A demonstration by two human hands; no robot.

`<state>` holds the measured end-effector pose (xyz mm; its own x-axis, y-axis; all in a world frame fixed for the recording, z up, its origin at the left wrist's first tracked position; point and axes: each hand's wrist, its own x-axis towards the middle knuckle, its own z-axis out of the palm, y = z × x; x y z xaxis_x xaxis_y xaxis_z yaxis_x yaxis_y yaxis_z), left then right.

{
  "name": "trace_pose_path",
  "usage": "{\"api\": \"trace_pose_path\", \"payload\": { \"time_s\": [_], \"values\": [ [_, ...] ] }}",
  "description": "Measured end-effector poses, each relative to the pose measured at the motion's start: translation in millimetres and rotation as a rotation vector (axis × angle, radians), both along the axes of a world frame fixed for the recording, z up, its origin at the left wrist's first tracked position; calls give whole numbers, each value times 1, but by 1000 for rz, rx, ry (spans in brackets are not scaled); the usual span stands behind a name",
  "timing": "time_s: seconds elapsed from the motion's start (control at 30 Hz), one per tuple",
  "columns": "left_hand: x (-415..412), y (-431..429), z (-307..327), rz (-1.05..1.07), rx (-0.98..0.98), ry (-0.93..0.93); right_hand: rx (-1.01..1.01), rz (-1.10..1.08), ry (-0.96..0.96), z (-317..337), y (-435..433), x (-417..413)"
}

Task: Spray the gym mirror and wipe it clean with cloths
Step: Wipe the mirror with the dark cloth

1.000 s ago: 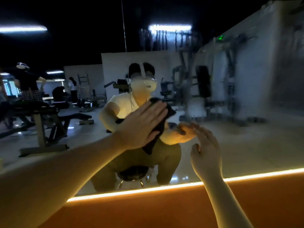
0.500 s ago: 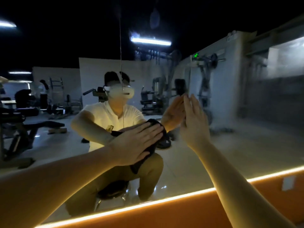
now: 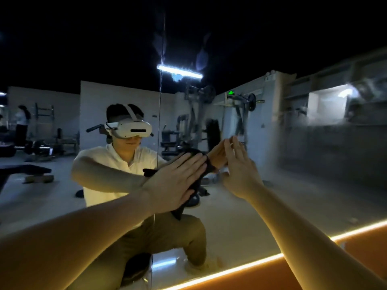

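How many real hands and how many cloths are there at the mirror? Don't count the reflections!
Hands: 2, the left hand and the right hand
Cloths: 1, the black cloth under the left hand
Total: 3

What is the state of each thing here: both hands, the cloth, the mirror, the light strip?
mirror: hazy on its right part
cloth: pressed flat against the mirror
left hand: open, fingers straight, pressing the cloth
right hand: open, fingertips at the mirror
light strip: lit
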<state>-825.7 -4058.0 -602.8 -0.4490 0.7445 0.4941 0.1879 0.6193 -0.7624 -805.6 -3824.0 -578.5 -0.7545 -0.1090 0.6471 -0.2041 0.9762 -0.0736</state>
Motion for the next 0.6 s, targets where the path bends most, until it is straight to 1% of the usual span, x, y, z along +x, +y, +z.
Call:
{"api": "trace_pose_path", "payload": {
  "time_s": [0.07, 0.13, 0.23, 0.33, 0.4, 0.5, 0.53, 0.6],
  "values": [
    [3, 0, 10, 31, -38, 35, 26, 24, 28, -1, 8, -3],
    [8, 2, 42, 59, 16, 115, 11, 77, 86, -2, 15, -7],
    [7, 3, 107, 88, 186, 274, -62, 161, 181, 4, 23, -10],
    [8, 8, 163, 148, 383, 379, -133, 227, 234, 18, 34, -14],
    [7, 16, 189, 211, 539, 422, -125, 240, 285, 27, 48, -19],
    [-2, 32, 197, 201, 724, 441, -103, 197, 325, 41, 72, -29],
    [-6, 41, 192, 183, 738, 442, -107, 183, 333, 47, 80, -33],
    [-16, 66, 173, 150, 677, 421, -120, 145, 356, 58, 93, -41]
  ]
}}
